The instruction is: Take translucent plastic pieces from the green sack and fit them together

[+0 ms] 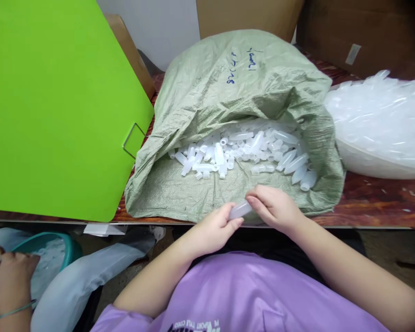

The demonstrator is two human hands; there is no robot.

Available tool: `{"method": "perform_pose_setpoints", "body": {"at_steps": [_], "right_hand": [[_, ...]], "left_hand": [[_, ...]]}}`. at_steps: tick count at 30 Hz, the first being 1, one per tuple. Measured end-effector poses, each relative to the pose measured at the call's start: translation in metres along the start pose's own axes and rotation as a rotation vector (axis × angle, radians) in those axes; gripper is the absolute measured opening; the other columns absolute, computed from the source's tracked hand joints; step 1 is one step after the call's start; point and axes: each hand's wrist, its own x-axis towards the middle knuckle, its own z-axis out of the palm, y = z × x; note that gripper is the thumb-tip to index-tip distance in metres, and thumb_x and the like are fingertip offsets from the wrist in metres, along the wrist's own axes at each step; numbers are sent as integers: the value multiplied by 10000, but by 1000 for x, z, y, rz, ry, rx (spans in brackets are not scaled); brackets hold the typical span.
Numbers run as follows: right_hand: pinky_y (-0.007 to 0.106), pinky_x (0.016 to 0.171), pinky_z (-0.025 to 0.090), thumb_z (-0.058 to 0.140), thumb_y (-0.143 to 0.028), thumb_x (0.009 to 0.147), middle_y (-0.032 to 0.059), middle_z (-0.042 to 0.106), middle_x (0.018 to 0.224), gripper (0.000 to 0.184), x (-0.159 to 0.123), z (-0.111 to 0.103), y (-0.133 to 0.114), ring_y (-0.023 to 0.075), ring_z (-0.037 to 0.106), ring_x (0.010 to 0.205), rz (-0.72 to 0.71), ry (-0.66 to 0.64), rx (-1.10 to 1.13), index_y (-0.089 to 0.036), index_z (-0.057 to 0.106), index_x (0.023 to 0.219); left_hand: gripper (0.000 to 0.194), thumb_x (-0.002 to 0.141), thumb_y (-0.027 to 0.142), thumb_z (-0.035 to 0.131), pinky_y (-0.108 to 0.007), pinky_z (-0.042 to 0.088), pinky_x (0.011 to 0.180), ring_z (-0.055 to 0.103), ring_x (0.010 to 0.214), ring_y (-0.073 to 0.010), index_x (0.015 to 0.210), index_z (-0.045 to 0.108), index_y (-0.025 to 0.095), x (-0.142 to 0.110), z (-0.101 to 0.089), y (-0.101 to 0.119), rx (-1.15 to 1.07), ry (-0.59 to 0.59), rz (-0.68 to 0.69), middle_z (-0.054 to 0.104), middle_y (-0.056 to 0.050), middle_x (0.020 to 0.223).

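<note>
My left hand [216, 227] and my right hand [275, 207] meet at the near edge of the table, both pinched on one small translucent plastic tube [240, 210]. The left fingers grip its near end, the right fingers its far end. Just beyond them lies an open green woven sack [228, 87] with several similar white plastic tubes [242, 150] spilling from its mouth.
A bright green board [55, 106] with a wire handle covers the left. A clear bag of plastic parts [383, 124] sits at the right on the brown table [376, 203]. Cardboard boxes stand behind. Another person's hand [8, 276] is at a teal basin [67, 244] at lower left.
</note>
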Motion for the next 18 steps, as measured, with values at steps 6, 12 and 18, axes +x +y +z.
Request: {"method": "perform_pose_setpoints", "body": {"at_steps": [6,12,18], "right_hand": [[257,514,285,335,-279,916,-20,385,486,415,-1,0,-18,106,367,484,20,102,41,-194,371,511],[300,534,254,348,-218,871,-11,358,496,349,-3,-4,-27,131,312,507,-234,230,22,-203,387,524],[276,505,290,258,-318,930,-22,354,502,426,-11,5,-38,116,354,485,-22,350,682,-201,380,540]], "left_hand": [[200,812,337,497,-255,428,643,529,668,-121,893,515,156,7,15,6,-326,-246,-46,587,-20,784],[57,672,190,568,-203,353,509,468,532,-79,690,550,139,12,28,18,-390,-104,-16,544,25,603],[127,447,126,592,-207,219,314,315,253,-60,443,467,148,23,39,16,-1022,-474,-106,417,43,311]]}}
